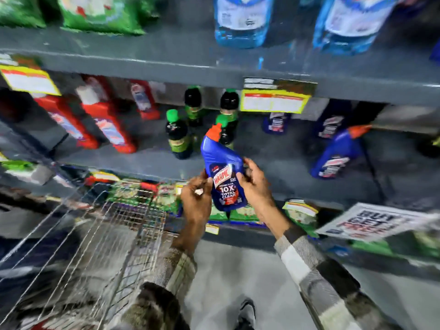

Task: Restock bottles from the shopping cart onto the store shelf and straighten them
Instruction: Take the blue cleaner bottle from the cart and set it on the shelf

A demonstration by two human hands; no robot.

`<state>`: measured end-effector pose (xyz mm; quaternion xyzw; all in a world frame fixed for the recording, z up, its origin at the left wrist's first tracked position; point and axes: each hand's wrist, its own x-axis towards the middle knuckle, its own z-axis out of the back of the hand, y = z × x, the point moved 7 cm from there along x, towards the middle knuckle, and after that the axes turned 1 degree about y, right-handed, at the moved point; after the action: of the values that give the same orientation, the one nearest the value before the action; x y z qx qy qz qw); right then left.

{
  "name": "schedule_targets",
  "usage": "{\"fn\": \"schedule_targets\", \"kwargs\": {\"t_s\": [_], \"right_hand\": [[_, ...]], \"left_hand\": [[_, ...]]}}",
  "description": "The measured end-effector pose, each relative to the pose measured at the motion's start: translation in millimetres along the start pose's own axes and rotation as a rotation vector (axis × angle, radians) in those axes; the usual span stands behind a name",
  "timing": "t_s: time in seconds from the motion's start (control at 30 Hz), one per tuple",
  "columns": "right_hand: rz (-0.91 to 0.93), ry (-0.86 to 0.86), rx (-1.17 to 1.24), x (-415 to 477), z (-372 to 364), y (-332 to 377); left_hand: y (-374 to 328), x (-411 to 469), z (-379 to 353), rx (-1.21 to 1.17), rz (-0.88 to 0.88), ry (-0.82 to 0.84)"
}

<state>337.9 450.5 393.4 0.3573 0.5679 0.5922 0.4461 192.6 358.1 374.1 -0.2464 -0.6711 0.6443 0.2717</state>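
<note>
Both hands clamp the blue Harpic bottle [225, 177]: my left hand [196, 198] pinches its left edge, my right hand [256, 184] wraps its right side. From the head camera, I hold it in front of the middle shelf [273, 163], long axis nearly upright, orange cap [214, 132] tipped up and left. Its fellows, the blue bottles [333, 156], stand further right, so my right hand is nearer that gap. The shopping cart [107, 234] sits lower left; its contents look blurred.

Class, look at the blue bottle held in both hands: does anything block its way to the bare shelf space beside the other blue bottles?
Nothing visible does. The blue bottle is held before bare shelf, with green-capped bottles left of that gap.
</note>
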Motion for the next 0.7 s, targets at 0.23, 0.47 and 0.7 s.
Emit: {"fn": "schedule_targets", "kwargs": {"t_s": [0.23, 0.47, 0.7], "right_hand": [[-0.01, -0.249, -0.007, 41.4, 92.5, -29.1], [0.006, -0.286, 0.074, 80.0, 129.8, -38.0], [0.011, -0.319, 0.06, 108.1, 149.5, -53.0]], "left_hand": [[11.3, 7.3, -112.2, 0.127, -0.066, 0.19], [8.7, 33.1, -173.0, 0.236, -0.123, 0.202], [38.3, 51.4, -202.7, 0.228, -0.076, 0.249]]}}
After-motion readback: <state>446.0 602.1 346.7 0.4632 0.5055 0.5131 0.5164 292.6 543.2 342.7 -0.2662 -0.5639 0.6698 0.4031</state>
